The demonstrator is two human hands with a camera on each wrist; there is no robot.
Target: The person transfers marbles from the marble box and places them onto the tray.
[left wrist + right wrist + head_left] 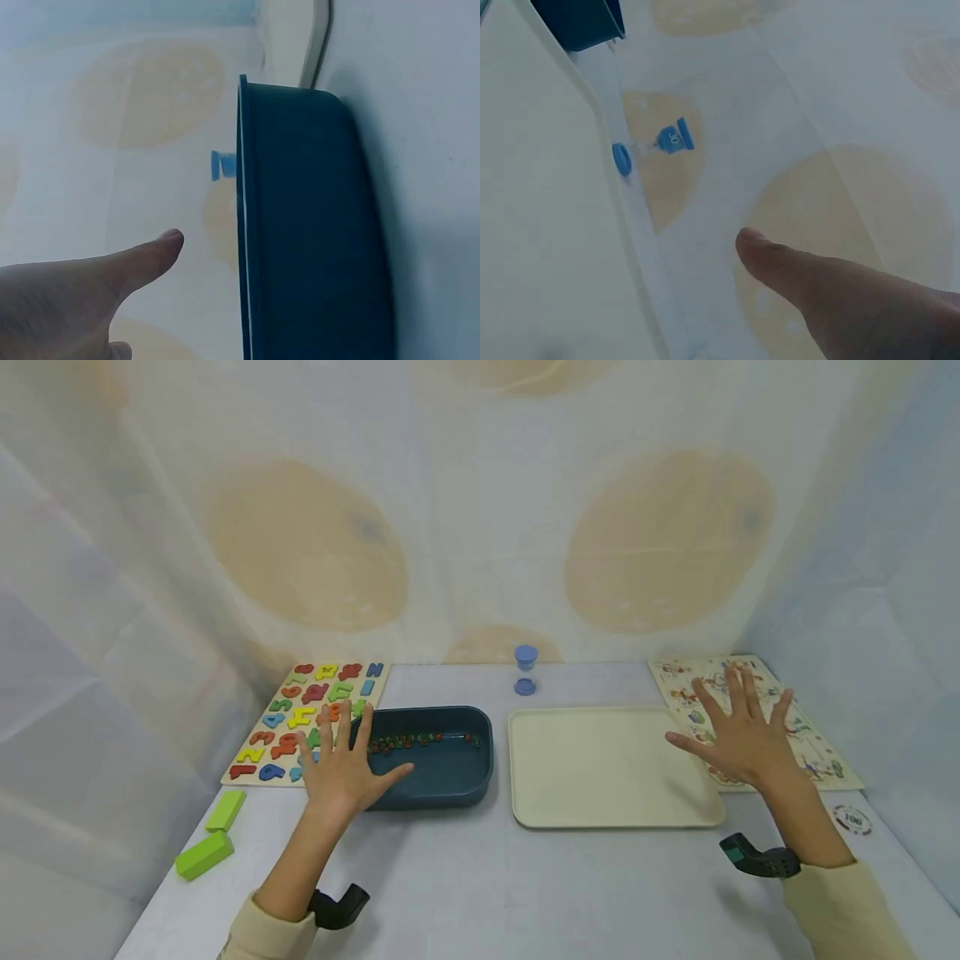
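Observation:
With fingers spread, my left hand [341,777] hovers over the near left corner of a dark blue basin [427,789] and the edge of a colourful letter board [262,720]. Small red and green beads [408,741] lie in a line inside the basin. My right hand [750,743], fingers also spread, is held above a printed board [813,752] with small pictures, just right of a cream tray [607,768]. Neither hand holds anything. In the left wrist view the thumb [150,259] points toward the basin's side [315,225]; in the right wrist view the thumb [772,259] points toward the tray [547,195].
A small blue-ended sand timer [526,670] stands behind the basin and tray. Two green blocks [204,855] lie at the left table edge, touching or nearly so. A round chip marked 100 [852,820] lies by the right forearm. Patterned curtains [480,527] enclose the back and sides.

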